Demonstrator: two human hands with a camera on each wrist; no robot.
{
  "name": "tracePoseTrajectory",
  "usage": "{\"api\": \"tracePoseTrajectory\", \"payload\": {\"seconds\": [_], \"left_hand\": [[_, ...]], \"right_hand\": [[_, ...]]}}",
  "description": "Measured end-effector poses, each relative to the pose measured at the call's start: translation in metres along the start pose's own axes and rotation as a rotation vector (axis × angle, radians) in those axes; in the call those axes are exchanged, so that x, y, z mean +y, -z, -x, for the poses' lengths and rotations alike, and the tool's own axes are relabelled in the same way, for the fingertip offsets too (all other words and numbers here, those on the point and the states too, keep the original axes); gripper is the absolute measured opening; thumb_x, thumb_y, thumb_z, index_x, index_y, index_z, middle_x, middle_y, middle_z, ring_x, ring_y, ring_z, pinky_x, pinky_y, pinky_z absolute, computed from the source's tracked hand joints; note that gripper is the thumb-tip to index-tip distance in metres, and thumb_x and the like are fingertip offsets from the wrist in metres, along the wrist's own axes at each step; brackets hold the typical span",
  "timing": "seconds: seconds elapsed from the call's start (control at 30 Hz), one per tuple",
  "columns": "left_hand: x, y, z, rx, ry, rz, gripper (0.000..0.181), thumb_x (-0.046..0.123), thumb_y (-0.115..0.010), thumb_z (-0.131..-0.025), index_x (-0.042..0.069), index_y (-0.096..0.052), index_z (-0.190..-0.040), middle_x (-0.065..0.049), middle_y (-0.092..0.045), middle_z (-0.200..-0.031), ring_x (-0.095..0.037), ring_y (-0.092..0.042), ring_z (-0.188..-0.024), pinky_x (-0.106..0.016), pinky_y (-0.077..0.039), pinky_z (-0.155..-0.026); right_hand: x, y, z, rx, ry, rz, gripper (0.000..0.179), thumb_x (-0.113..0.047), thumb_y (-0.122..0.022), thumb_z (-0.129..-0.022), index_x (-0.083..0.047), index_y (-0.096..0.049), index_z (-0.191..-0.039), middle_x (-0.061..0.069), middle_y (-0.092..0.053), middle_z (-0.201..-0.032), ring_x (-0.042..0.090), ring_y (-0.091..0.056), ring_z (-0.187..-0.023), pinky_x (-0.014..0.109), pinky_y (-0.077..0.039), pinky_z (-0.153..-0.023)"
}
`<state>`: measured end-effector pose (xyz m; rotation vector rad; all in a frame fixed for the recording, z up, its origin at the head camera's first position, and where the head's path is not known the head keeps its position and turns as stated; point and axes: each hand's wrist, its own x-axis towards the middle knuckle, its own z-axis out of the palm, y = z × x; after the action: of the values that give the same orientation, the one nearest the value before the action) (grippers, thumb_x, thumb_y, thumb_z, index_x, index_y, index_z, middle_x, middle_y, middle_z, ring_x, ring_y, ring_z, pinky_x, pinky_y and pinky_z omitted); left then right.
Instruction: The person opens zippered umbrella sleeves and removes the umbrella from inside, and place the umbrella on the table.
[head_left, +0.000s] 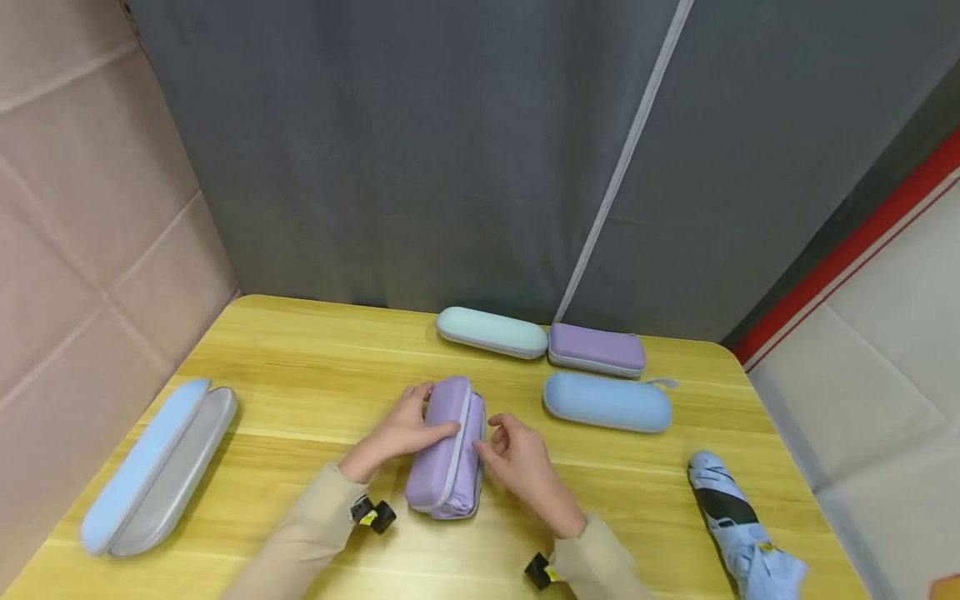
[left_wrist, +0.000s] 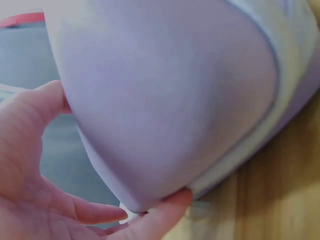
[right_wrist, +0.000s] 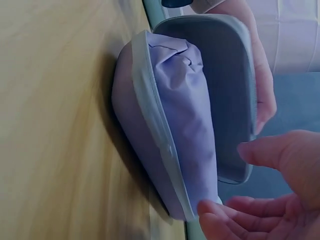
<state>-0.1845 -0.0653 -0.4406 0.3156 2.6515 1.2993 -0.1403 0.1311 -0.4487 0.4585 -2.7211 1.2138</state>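
A lilac zip case [head_left: 442, 446] stands partly open on the table, its lid [right_wrist: 227, 95] raised along the side that faces right. Inside lies a bundle of folded lilac fabric [right_wrist: 182, 100], which looks like a compact umbrella. My left hand [head_left: 408, 423] grips the lid, thumb across its top and fingers around its far end. On the opposite side is my right hand [head_left: 521, 467], with its fingers loosely bent and thumb apart from them. Its thumb tip [right_wrist: 245, 150] is right at the lid's rim, and its index fingertip [right_wrist: 205, 207] overlaps the end of the bundle.
Behind lie a mint case [head_left: 491, 332], a purple case [head_left: 596, 348] and a blue case [head_left: 607, 402]. An opened blue case with grey inside [head_left: 176, 475] is at the left. A folded light-blue umbrella [head_left: 738, 525] lies front right. Grey curtain [head_left: 412, 167] borders the table's back.
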Motion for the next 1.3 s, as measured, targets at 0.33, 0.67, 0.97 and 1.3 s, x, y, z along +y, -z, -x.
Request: {"api": "tracePoseTrajectory", "payload": {"seconds": [0.33,0.67,0.97,1.3], "left_hand": [[-0.013,0.007,0.004,-0.010,-0.006,0.129,0.076,0.024,-0.072,-0.079,-0.016,-0.036,-0.133,-0.023,-0.056,-0.115,-0.026,-0.060,-0.087,-0.032,-0.053,-0.069],[-0.013,0.006,0.004,-0.024,-0.002,0.175,0.075,0.024,-0.071,-0.078,-0.015,-0.038,-0.133,-0.021,-0.057,-0.112,-0.023,-0.061,-0.083,-0.030,-0.052,-0.067],[-0.014,0.006,0.002,-0.009,-0.003,0.164,0.075,0.024,-0.072,-0.078,-0.014,-0.039,-0.133,-0.020,-0.058,-0.111,-0.019,-0.059,-0.076,-0.028,-0.051,-0.063],[-0.016,0.005,0.003,0.006,-0.011,0.142,0.075,0.023,-0.073,-0.077,-0.014,-0.039,-0.133,-0.021,-0.057,-0.112,-0.017,-0.058,-0.073,-0.028,-0.050,-0.061]], "right_hand": [[-0.017,-0.021,-0.022,0.018,-0.122,0.130,0.067,-0.028,-0.074,-0.078,0.010,-0.045,-0.126,0.025,-0.054,-0.114,0.029,-0.058,-0.093,0.040,-0.052,-0.077],[-0.022,-0.036,-0.030,0.049,-0.158,0.317,0.080,-0.029,-0.079,-0.066,0.013,-0.045,-0.124,0.026,-0.054,-0.108,0.037,-0.057,-0.094,0.046,-0.052,-0.074],[-0.031,-0.043,-0.038,-0.002,-0.214,0.413,0.079,-0.038,-0.076,-0.068,0.010,-0.046,-0.124,0.025,-0.055,-0.102,0.040,-0.054,-0.091,0.048,-0.052,-0.066],[-0.030,-0.050,-0.041,0.036,-0.207,0.381,0.066,-0.029,-0.074,-0.071,0.009,-0.047,-0.117,0.026,-0.055,-0.096,0.041,-0.055,-0.084,0.048,-0.051,-0.065]]}}
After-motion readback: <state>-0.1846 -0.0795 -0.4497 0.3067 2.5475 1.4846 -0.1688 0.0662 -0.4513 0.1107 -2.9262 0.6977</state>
